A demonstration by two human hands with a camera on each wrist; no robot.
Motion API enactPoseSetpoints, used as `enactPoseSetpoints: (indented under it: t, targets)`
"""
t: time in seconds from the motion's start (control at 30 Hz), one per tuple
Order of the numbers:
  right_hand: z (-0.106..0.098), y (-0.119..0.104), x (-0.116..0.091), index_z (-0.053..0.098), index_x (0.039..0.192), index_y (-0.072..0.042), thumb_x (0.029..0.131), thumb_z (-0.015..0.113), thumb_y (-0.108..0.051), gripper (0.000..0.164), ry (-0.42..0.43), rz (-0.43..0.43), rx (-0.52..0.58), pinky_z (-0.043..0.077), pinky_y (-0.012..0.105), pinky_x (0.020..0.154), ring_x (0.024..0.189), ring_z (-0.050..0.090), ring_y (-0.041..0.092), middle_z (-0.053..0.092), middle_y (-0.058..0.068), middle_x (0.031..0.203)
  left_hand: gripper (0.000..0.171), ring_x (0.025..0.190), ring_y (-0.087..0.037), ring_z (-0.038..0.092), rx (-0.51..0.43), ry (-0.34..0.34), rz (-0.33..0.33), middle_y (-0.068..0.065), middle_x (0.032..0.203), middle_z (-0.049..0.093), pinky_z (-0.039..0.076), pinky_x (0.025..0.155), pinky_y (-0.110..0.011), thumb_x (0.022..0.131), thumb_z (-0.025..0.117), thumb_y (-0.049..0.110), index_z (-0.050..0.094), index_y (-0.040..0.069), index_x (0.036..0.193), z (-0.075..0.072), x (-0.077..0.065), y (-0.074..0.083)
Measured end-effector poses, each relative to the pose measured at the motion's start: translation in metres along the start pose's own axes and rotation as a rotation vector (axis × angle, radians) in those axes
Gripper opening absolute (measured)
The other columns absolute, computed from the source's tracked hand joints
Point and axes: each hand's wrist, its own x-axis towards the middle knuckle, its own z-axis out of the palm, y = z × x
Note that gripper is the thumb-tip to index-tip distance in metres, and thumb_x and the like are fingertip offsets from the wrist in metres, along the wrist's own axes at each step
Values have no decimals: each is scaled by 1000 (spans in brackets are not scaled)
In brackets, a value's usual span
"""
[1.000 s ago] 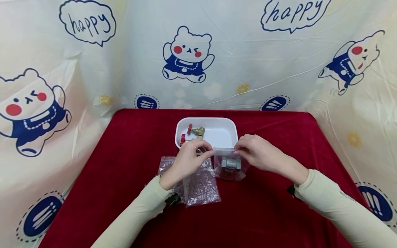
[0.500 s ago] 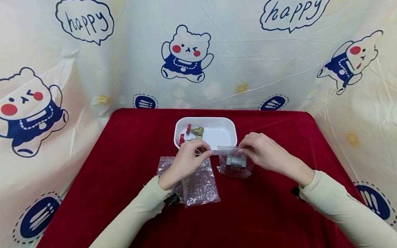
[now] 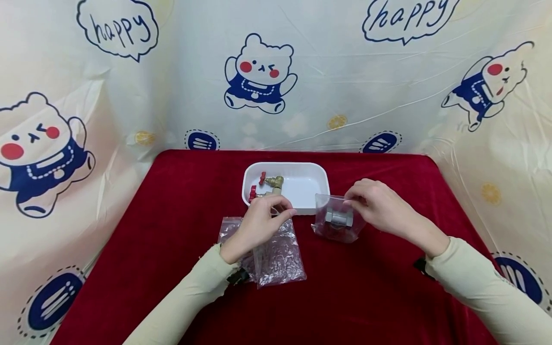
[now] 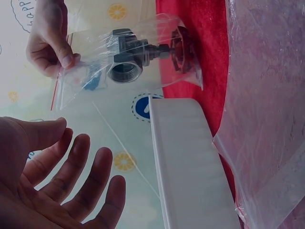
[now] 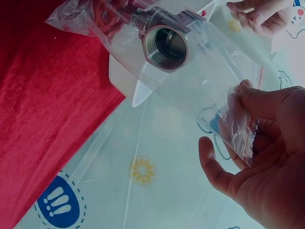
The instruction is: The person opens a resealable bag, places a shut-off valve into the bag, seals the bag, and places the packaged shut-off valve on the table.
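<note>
Valve (image 3: 339,219) sits in clear bag (image 3: 334,233), nr front R corner of tray (image 3: 305,190); can't tell if bag touches table (image 3: 366,292). R hand (image 3: 381,206) pinches bag's top btwn thumb & fingers. L hand (image 3: 262,218) has fingers loosely bent, released, above flat bags (image 3: 282,262). 2 red-handled valves (image 3: 278,182) lie in tray, 1 partly behind L hand.

I read "happy" on the curtain (image 3: 327,93) in two speech bubbles (image 3: 118,29), above the far left and far right corners of my desk (image 3: 194,191). The curtain's blue badges (image 3: 202,142) show three exclamation marks each, along the desk's far and side edges.
</note>
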Motion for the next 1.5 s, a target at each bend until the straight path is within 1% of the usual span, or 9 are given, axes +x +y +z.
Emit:
enactPoseSetpoints:
  t: [0.13,0.37,0.53,0.67,0.9,1.1,1.3,1.5]
  targets:
    - [0,6,-2,79,94,-7,85,83,6,17,10,22,4,57,39,73,82,62,16,71,0,89,4,87,-13,64,1,-6,-3,5,94,72,56,77,-40,97,78,14,77,13,93,-1,-1,0]
    - [-3,13,-4,79,93,-8,85,84,5,17,33,58,-10,55,38,69,77,59,16,70,0,86,5,86,-11,63,4,-4,-4,6,94,72,54,75,-36,97,78,16,77,14,93,-1,0,-1]
    - [-4,17,-6,79,92,-7,85,83,4,14,46,92,-42,54,37,67,76,58,16,69,0,85,4,86,-11,63,-3,-14,-14,6,93,71,54,76,-36,97,78,15,77,14,93,0,0,-1]
    - [-6,20,-8,79,93,-5,86,83,4,12,66,118,-53,55,39,68,76,59,17,71,2,87,4,86,-11,63,-5,-22,-16,6,93,71,55,77,-38,97,78,15,77,14,93,2,-1,-2]
    - [-7,26,-7,79,93,-4,88,81,3,8,115,131,-70,53,41,68,77,59,19,72,5,87,5,85,-12,63,-11,-9,-2,5,93,71,57,77,-43,98,78,15,77,13,93,0,-2,-2]
    - [-6,34,-7,79,93,-3,90,80,2,5,136,155,-83,52,42,68,76,59,21,72,7,87,5,87,-12,63,2,-9,-14,5,94,72,55,77,-39,97,79,16,78,12,94,0,-3,-2]
    - [-8,43,-9,79,94,-1,90,79,0,4,164,196,-93,52,44,68,77,61,24,74,9,87,5,86,-11,63,-2,-13,-19,5,93,71,55,76,-39,97,78,16,78,12,94,1,-5,-3]
    - [-10,52,-10,79,95,-1,92,80,-4,4,183,260,-117,50,43,64,76,60,25,73,10,87,5,85,-11,63,-6,-19,-20,5,93,71,56,76,-38,98,78,16,77,12,95,0,-5,-3]
